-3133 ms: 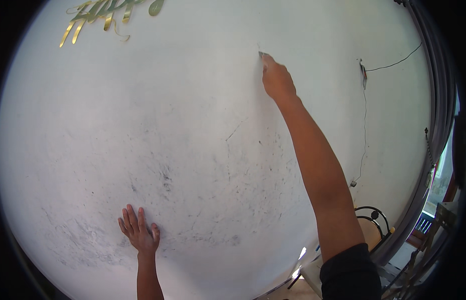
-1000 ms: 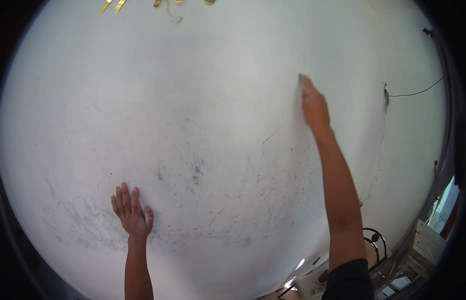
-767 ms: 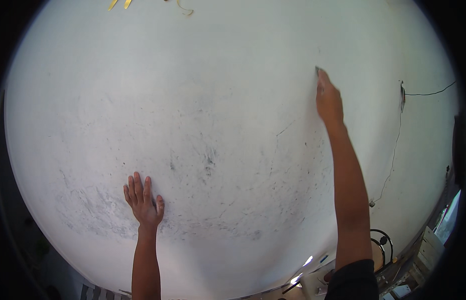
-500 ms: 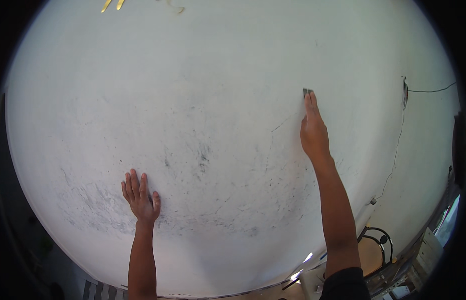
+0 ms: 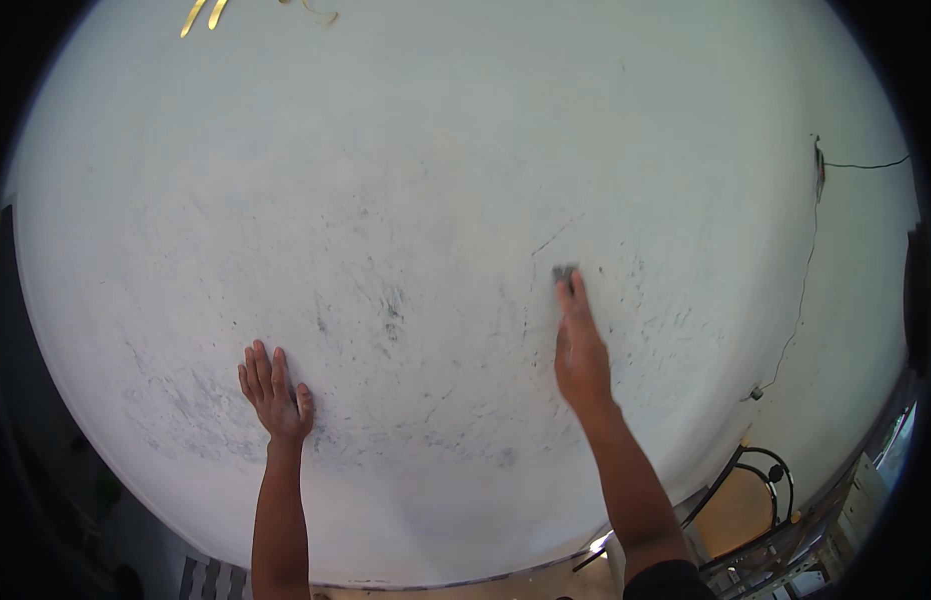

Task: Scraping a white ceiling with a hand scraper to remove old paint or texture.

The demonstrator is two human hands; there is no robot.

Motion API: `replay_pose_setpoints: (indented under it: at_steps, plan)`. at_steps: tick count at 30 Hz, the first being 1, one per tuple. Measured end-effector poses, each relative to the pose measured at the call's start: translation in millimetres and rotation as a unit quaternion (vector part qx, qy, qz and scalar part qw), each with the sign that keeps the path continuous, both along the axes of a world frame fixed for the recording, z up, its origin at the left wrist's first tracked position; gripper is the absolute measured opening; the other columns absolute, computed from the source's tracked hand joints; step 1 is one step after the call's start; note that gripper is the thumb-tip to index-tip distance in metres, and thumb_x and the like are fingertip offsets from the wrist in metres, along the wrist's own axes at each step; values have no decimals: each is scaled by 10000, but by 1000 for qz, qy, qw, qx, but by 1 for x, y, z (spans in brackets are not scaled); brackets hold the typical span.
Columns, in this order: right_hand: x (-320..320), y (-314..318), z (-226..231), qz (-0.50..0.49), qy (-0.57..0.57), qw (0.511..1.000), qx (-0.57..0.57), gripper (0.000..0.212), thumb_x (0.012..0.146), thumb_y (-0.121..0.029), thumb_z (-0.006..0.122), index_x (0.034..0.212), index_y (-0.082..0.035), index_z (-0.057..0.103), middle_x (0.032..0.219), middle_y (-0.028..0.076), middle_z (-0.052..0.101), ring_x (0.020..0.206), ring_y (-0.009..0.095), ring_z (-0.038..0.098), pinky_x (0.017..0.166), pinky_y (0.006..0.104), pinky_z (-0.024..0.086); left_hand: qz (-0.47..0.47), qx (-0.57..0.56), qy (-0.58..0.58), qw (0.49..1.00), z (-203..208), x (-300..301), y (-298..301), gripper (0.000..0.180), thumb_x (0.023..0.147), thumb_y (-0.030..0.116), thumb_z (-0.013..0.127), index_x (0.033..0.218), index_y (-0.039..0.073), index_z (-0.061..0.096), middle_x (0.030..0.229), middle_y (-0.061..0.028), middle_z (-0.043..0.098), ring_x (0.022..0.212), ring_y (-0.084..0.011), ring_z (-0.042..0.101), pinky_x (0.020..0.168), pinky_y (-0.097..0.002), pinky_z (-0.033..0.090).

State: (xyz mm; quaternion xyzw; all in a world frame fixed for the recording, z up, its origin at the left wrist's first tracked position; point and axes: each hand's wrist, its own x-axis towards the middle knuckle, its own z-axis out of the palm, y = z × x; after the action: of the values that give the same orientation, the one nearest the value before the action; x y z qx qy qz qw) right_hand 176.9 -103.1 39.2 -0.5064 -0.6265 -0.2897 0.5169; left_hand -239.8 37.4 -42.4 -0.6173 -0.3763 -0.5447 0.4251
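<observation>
fingers (image 5: 581, 290) of the right hand (image 5: 583, 362) reach up the pale wall (image 5: 465, 120), two of them laid along a small, flat, dark tool (image 5: 563, 272), grip closed on it, part of the piece hidden under the fingertips! and the tool sits right there, just below a slanting dark line (image 5: 557, 234), apparently against the surface, though there's blur on it, so contact is hard to swear to.

across to the left hand (image 5: 278, 405): palm facing the wall, fingers a little apart, thumb out to the side, nothing in its grasp, resting beside a smudged grey patch (image 5: 200, 400).

so how does it stand? well short of complete, i'd judge, reading the surface alone. up top, a broad stretch looks pale and nearly unmarked, bar one faint tick (image 5: 623, 65); whether that's finished work or simply plain wall, no telling, and no clear edge shows between worked and unworked.

lower down, marks aplenty! dark scuffs (image 5: 392, 312) sit between the hands, grey streaks run in a band beneath them, specks (image 5: 637, 270) scatter to the right of the tool, and that slanting line is plainly visible.

out on the far right, a thin cable (image 5: 800, 305) trails down the wall, with a chair (image 5: 735, 510) below.
</observation>
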Motion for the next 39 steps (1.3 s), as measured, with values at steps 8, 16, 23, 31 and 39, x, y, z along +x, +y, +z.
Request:
replay_pose_setpoints:
  at_steps: [8, 16, 23, 31, 39]
  plan:
    - [-34, 4, -71, 76, 30, 996, -45, 519, 999, 35, 463, 1506, -73, 424, 1599, 210, 322, 1433, 370, 390, 1058, 381, 476, 3, -16, -15, 1000, -9, -9, 0, 594, 1055, 451, 331, 1479, 52, 449, 1589, -204, 352, 1490, -385, 279, 1208, -543, 154]
    - [-89, 13, -23, 89, 46, 995, -24, 597, 1000, 12, 460, 1565, -28, 271, 1578, 220, 361, 1436, 383, 383, 1119, 390, 403, 18, -12, 19, 1000, -31, -61, 13, 579, 1054, 445, 340, 1472, 63, 461, 1589, -193, 356, 1499, -357, 272, 1215, -545, 147]
    - [-171, 27, -70, 117, 83, 989, -40, 601, 1001, -21, 472, 1563, -5, 259, 1578, 235, 355, 1434, 395, 390, 1129, 405, 378, 36, -48, 3, 998, -48, -149, 15, 600, 1043, 465, 365, 1476, 61, 456, 1596, -206, 335, 1501, -379, 259, 1213, -559, 146]
    - [-240, 35, -38, 95, 47, 994, -31, 541, 1014, -17, 428, 1544, -7, 320, 1611, 236, 291, 1456, 396, 360, 1098, 402, 421, 26, -34, -1, 999, -66, -197, 30, 593, 1038, 449, 354, 1482, 63, 432, 1591, -231, 329, 1494, -396, 267, 1204, -569, 168]
    - [-285, 43, -91, 142, 59, 986, -68, 582, 1006, 13, 417, 1570, -51, 288, 1631, 212, 255, 1458, 398, 349, 1054, 404, 476, 14, -33, -4, 999, -65, -196, 34, 581, 1034, 452, 362, 1454, 62, 460, 1576, -236, 351, 1486, -402, 282, 1204, -574, 176]
